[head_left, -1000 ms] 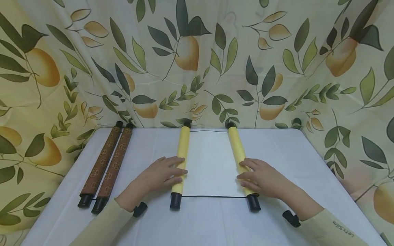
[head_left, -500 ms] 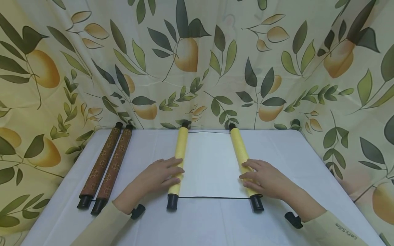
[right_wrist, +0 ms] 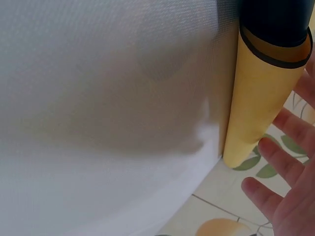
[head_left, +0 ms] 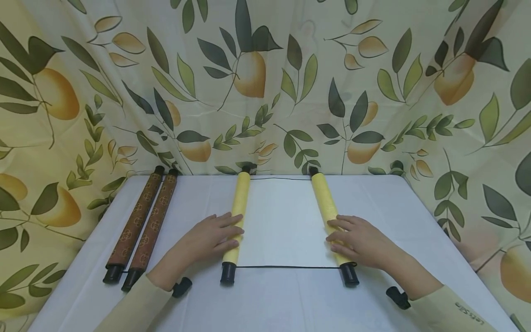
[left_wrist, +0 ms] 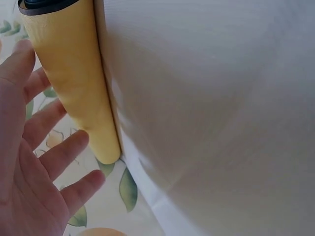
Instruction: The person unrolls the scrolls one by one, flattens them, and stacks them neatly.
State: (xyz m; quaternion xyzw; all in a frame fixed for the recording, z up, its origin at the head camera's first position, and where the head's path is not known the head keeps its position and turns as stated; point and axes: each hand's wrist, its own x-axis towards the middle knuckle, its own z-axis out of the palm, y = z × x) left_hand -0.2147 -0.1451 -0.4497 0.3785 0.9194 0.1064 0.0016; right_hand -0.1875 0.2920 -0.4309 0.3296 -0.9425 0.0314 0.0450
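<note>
A scroll with a white middle sheet (head_left: pixel 286 221) lies partly unrolled on the table. Its left yellow roll (head_left: pixel 241 196) and right yellow roll (head_left: pixel 323 193) end in black knobs, and a thin dark line edges the sheet. My left hand (head_left: pixel 211 237) rests on the left roll with fingers spread over it. Across from it, my right hand (head_left: pixel 361 240) lies the same way on the right roll. The left wrist view has loosely extended fingers (left_wrist: pixel 66 152) beside the yellow roll (left_wrist: pixel 74 73). Similar fingers (right_wrist: pixel 280 160) show along the other roll (right_wrist: pixel 261 93) in the right wrist view.
Two brown patterned rolls (head_left: pixel 138 216) with black knobs lie side by side on the table's left. A white cloth covers the table (head_left: pixel 274 304). Behind it hangs a curtain (head_left: pixel 290 92) printed with fruit and leaves.
Both hands have moved apart, the left one leftward and the right one rightward, with the yellow rolls under them. More of the white sheet shows between the rolls. The brown rolls have stayed put.
</note>
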